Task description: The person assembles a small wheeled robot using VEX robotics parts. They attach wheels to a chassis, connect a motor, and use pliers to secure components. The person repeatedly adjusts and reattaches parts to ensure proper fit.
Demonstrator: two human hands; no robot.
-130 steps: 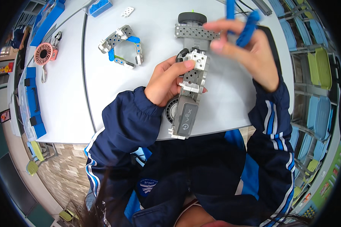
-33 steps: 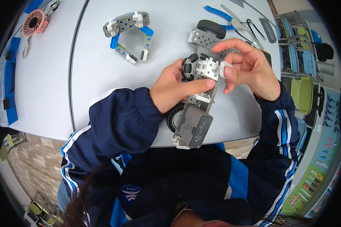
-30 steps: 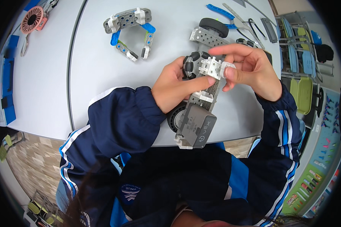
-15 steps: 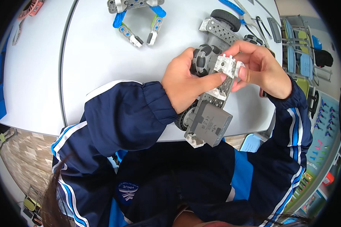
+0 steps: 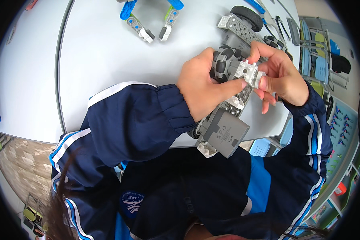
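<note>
A grey toy robot chassis of perforated beams (image 5: 239,31) lies tilted across the table's front edge. My left hand (image 5: 204,86) is wrapped round its middle beside a grey omni wheel (image 5: 223,64), with the thumb pressed against a white plastic bracket (image 5: 246,72). From the other side, my right hand (image 5: 285,76) pinches a small white connector piece (image 5: 260,78) at the bracket's right end, its lower fingers spread loosely. A grey battery pack (image 5: 225,134) sits on the chassis's near end. The left fingers beneath the chassis are hidden.
A claw assembly with blue and grey arms (image 5: 152,24) lies at the back of the white table (image 5: 96,56). A black tyre (image 5: 247,18) is on the chassis's far end. Blue-handled pliers (image 5: 260,10) and black cables (image 5: 282,26) lie at the back right.
The view has shifted a little, so claw and chassis appear farther right. My right hand's lower fingers have stretched out from the chassis. Both hands keep their hold.
</note>
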